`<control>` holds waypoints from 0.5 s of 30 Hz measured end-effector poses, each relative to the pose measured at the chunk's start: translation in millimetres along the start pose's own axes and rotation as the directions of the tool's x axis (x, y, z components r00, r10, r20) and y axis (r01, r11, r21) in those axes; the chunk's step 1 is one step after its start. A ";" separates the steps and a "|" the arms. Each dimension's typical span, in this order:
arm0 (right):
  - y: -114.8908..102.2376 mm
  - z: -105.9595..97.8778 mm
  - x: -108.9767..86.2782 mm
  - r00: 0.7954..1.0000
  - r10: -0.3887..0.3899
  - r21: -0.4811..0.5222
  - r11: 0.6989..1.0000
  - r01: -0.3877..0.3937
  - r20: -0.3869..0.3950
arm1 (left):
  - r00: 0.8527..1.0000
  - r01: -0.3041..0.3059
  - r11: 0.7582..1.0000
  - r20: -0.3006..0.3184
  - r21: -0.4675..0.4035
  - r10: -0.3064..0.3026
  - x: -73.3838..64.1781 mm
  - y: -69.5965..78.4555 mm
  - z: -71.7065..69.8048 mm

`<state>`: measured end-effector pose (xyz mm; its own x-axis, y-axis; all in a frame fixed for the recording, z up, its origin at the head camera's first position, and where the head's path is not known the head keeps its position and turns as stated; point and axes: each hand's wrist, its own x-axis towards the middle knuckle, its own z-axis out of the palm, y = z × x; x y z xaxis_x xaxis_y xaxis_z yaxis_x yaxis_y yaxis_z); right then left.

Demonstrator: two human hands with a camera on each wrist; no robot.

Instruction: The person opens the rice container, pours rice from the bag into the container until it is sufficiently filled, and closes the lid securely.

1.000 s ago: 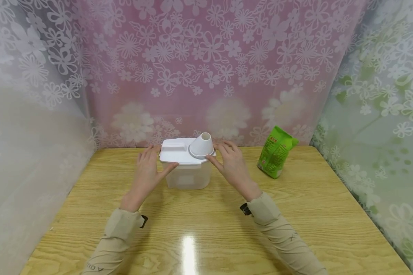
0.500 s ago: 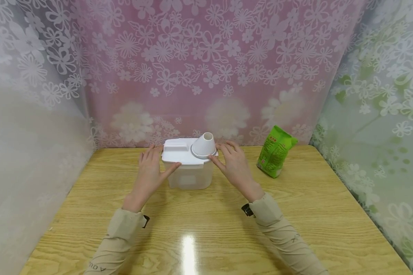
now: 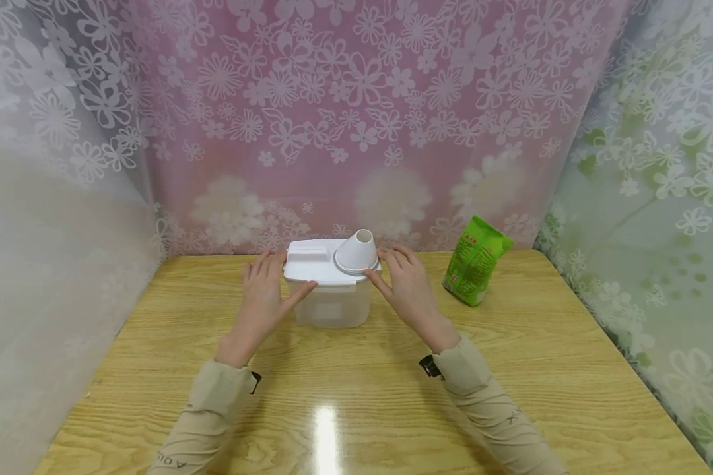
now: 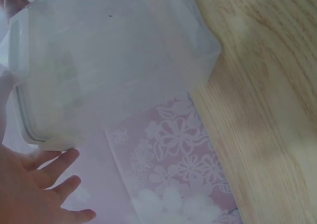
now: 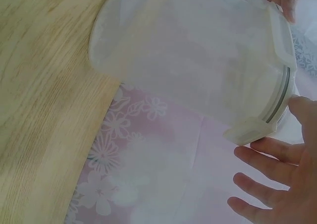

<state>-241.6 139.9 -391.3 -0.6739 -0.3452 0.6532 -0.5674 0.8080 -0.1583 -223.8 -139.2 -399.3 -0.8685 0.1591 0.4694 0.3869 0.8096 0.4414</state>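
A translucent plastic storage container (image 3: 333, 307) with a white lid (image 3: 310, 266) stands upright on the table. The lid carries a raised handle at left and a cone-shaped white spout cap (image 3: 357, 251) at right. My left hand (image 3: 264, 290) holds the lid's left end, thumb along the front edge and fingers around the side; in the left wrist view the other fingers (image 4: 69, 185) spread away. At the opposite end, my right hand (image 3: 407, 284) holds the lid between thumb and fingers, beside the cap. One lid clip (image 5: 250, 131) lies by its fingers in the right wrist view.
A green printed bag (image 3: 476, 261) stands to the right of the container, slightly tilted. Beneath everything is a wood-grain table (image 3: 356, 396). A pink floral curtain (image 3: 333, 132) hangs along its back edge, with pale floral sheets at both sides.
The container has slid a little to the right with both hands on it. The green bag stays in its place.
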 end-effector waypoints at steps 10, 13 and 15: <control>1.1 -2.1 -4.5 1.000 0.023 0.005 1.000 -0.023 0.020 | 1.000 -0.024 1.000 -0.012 -0.019 0.024 -0.3 1.9 3.3; 1.8 -3.7 -6.1 1.000 0.023 0.004 1.000 -0.023 0.016 | 0.999 -0.029 0.999 -0.015 -0.026 0.029 -0.1 3.3 5.0; 2.3 -4.9 -7.2 1.000 0.022 -0.002 1.000 -0.022 0.014 | 0.999 -0.035 0.999 -0.022 -0.029 0.035 0.0 4.4 6.2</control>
<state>-235.7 146.6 -392.7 -0.6927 -0.3340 0.6392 -0.5514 0.8166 -0.1708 -224.1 -132.1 -402.0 -0.8475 0.1747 0.5013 0.4264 0.7864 0.4469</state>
